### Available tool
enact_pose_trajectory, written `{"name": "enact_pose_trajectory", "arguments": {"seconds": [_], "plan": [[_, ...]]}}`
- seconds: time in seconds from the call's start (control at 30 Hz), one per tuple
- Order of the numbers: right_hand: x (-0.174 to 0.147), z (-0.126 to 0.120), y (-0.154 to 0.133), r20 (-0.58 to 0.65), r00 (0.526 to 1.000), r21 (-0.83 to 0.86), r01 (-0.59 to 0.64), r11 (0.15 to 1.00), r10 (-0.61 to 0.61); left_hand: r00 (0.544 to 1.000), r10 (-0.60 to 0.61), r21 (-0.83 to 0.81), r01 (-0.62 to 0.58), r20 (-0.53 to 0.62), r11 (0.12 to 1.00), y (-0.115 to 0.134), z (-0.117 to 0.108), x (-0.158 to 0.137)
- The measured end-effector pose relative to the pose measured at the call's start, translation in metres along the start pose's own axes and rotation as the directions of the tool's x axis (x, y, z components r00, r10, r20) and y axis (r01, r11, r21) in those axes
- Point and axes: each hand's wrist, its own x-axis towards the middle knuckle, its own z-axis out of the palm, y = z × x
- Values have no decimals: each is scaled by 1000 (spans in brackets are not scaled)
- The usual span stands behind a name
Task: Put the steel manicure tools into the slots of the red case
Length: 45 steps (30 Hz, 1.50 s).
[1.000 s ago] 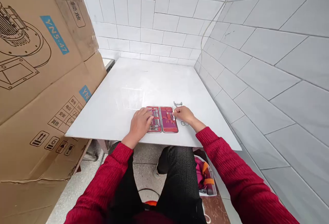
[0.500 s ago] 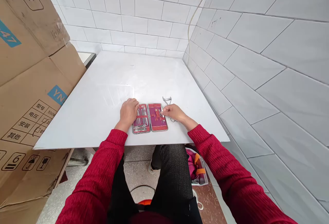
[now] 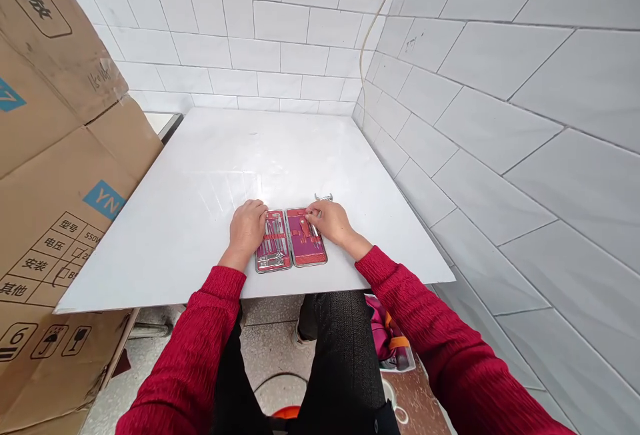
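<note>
A manicure case (image 3: 306, 264) lies open like a book near the table's front edge, its lining red and purple. Slim metal tools (image 3: 273, 234) are strapped in the left half, with nail clippers (image 3: 271, 260) below them. My left hand (image 3: 247, 227) grips the case's left edge with bent fingers. Over the upper right half, my right hand (image 3: 331, 220) pinches a small metal tool, mostly hidden by the fingertips. Several small tools (image 3: 314, 232) sit in straps below those fingers. Behind the right hand, cuticle nippers (image 3: 324, 197) lie on the table, partly covered.
The white table (image 3: 215, 148) meets tiled walls at the back and right. Large cardboard boxes (image 3: 55, 175) stand along its left side. Below the table's right front is a clear bin (image 3: 400, 360) with magenta and orange cloth. A cable (image 3: 367, 35) hangs in the corner.
My right hand has shifted left and up, from the case's right edge to over its upper right half, bringing the pinched tool along. The view has tilted slightly. My left hand stays at the case.
</note>
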Motion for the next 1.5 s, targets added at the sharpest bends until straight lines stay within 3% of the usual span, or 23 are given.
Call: {"name": "enact_pose_trajectory", "arguments": {"seconds": [0.07,0.17,0.3,0.37,0.6,0.87,0.97,1.13,1.23,1.33,1.5], "plan": [[6,1,3,62,992,170,-119,978,109,1000,-1,1,1,1,1000,0,0,0],[9,-1,10,145,964,394,-263,881,224,1000,-3,0,3,2,1000,-1,1,-1],[4,-5,15,197,944,566,-331,755,265,1000,5,0,-5,-3,1000,-1,1,-1],[3,-5,16,203,943,595,-332,732,263,1000,9,-1,-9,-5,1000,-2,1,-1],[5,3,20,164,970,443,-236,865,180,1000,5,3,-5,-4,1000,-2,1,-1],[-3,5,29,68,985,325,-174,929,160,1000,8,2,-8,-8,1000,-2,1,0],[-7,-2,26,-39,990,303,-118,946,136,1000,12,4,-12,-9,1000,-4,3,0],[0,-22,37,-260,954,270,-75,960,147,1000,13,-4,-13,-5,1000,-4,2,1],[9,-26,55,-341,910,274,-143,951,235,1000,11,-10,-11,1,1000,-4,2,1],[13,-23,67,-318,901,268,-213,939,295,1000,-9,-12,9,-1,1000,-4,3,2],[8,-17,67,-232,946,205,-181,962,227,999,-40,-5,40,-17,999,-4,4,2]]}}
